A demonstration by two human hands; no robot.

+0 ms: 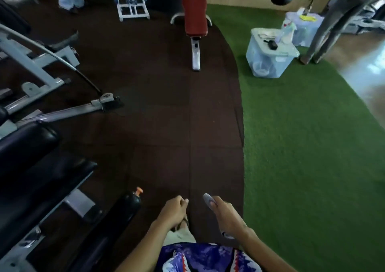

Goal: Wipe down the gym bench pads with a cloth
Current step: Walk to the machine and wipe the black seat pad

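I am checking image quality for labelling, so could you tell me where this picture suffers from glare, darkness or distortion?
Head view: glare whitens the glossy wooden floor at right; the black padded gym bench at left sits in deep shadow; wide-angle distortion curves the green turf edge; overall slightly soft.

My forearms are bare, no sleeves reaching my left hand (174, 210) or right hand (226, 215); I wear purple-blue patterned shorts (200, 257) with white shapes and red-orange jagged edging; pale cloth shows at one knee; sandal straps, blurred, below.
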